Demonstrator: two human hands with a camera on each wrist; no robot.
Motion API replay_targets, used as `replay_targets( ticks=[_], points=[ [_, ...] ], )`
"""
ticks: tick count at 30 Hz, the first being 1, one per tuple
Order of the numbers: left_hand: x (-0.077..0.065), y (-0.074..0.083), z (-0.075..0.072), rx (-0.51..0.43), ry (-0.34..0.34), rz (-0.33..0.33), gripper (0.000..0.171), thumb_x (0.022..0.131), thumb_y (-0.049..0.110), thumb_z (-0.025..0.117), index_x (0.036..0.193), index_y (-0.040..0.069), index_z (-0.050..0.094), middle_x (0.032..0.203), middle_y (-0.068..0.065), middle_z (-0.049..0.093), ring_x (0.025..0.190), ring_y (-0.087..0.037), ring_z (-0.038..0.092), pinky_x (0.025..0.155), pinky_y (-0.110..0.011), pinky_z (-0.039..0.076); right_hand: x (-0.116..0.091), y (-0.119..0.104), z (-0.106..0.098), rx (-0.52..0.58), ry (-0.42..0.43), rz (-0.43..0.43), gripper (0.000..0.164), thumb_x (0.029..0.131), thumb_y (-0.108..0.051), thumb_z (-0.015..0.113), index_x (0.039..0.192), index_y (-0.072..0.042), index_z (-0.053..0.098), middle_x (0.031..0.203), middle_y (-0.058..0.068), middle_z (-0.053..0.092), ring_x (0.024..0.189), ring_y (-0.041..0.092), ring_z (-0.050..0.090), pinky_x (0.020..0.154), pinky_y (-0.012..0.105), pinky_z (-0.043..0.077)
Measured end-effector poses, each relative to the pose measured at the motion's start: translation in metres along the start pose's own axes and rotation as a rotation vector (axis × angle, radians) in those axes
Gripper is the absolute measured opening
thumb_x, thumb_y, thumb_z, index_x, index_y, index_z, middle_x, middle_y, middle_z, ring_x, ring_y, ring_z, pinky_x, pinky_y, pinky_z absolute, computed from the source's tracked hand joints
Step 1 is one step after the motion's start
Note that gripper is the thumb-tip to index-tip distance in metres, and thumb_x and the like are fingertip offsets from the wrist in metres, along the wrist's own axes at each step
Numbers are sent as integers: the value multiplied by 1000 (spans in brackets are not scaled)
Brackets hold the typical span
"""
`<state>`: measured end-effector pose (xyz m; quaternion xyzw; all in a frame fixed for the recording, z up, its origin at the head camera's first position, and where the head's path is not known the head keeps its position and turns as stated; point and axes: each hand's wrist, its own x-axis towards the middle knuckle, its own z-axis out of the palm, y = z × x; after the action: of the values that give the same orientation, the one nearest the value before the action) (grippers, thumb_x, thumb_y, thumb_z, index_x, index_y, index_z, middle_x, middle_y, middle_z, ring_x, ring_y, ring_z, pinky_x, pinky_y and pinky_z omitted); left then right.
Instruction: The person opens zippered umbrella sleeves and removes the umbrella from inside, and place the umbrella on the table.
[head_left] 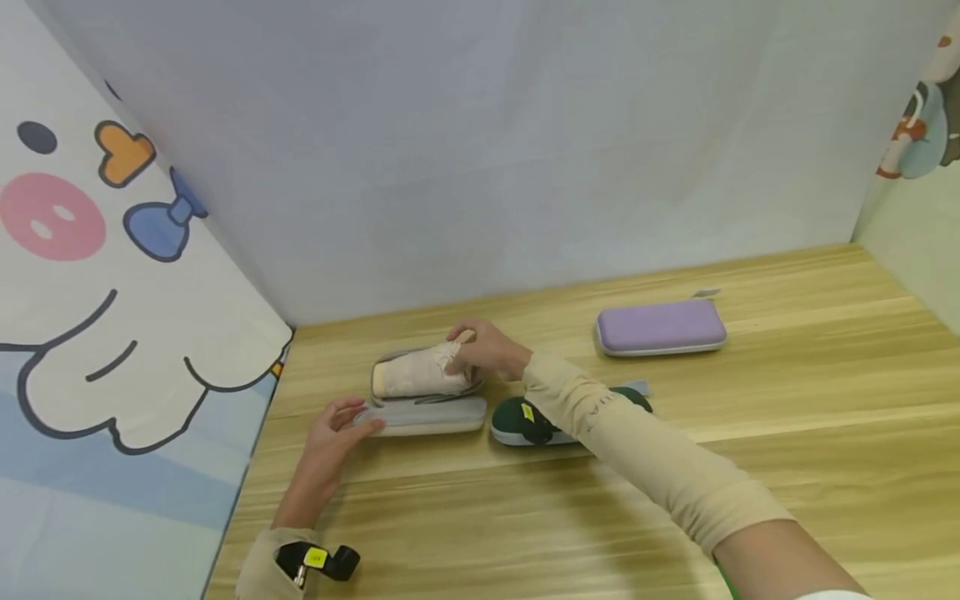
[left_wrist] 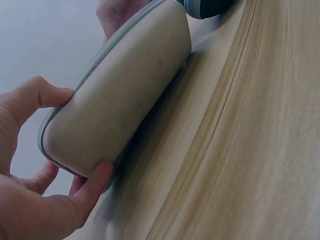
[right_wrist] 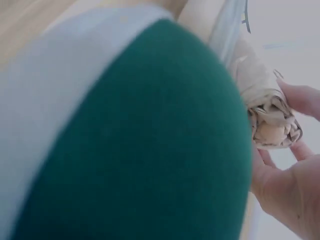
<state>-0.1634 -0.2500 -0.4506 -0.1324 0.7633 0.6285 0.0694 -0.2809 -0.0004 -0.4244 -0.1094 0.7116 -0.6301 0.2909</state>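
A beige case [head_left: 431, 427] with a grey rim lies open, its two halves one behind the other. A beige, rolled-up folding umbrella [head_left: 412, 375] lies in the rear half, its gathered cloth end [right_wrist: 274, 125] facing right. My left hand [head_left: 333, 437] holds the front half's left end, thumb at the rim and fingers under the end in the left wrist view. My right hand [head_left: 487, 350] grips the umbrella's right end between thumb and fingers. The inside of the front half is mostly hidden in the left wrist view.
A dark green case [head_left: 517, 417] with a pale lower edge lies just right of the beige one, partly behind my right sleeve. Farther back on the right sits a shut purple case [head_left: 660, 327]. A pale wall rises behind the wooden table [head_left: 480, 517].
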Motion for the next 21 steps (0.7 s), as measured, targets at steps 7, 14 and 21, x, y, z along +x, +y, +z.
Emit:
replay_targets(
  ticks=[7, 14, 21],
  points=[
    [1, -5, 3, -25, 6, -10, 55, 86, 10, 67, 131, -7, 41, 138, -18, 36, 128, -25, 34, 81, -13, 41, 4, 4, -4, 92, 90, -15, 41, 72, 2, 71, 112, -3, 62, 79, 12, 62, 53, 20, 57, 60, 42, 54],
    [2, -7, 4, -33, -5, -24, 54, 88, 12, 65, 133, -5, 40, 141, -16, 35, 124, -21, 36, 82, -16, 41, -3, -13, -17, 104, 100, 5, 42, 77, 3, 65, 117, -7, 62, 91, 13, 66, 66, 20, 58, 71, 48, 53],
    [5, -9, 3, -31, 6, -30, 58, 88, 12, 66, 136, -4, 38, 140, -16, 36, 123, -21, 37, 82, -15, 42, -10, -33, -31, 188, 127, -49, 40, 80, 9, 61, 118, -5, 61, 93, 16, 66, 76, 24, 64, 67, 41, 55]
  ],
)
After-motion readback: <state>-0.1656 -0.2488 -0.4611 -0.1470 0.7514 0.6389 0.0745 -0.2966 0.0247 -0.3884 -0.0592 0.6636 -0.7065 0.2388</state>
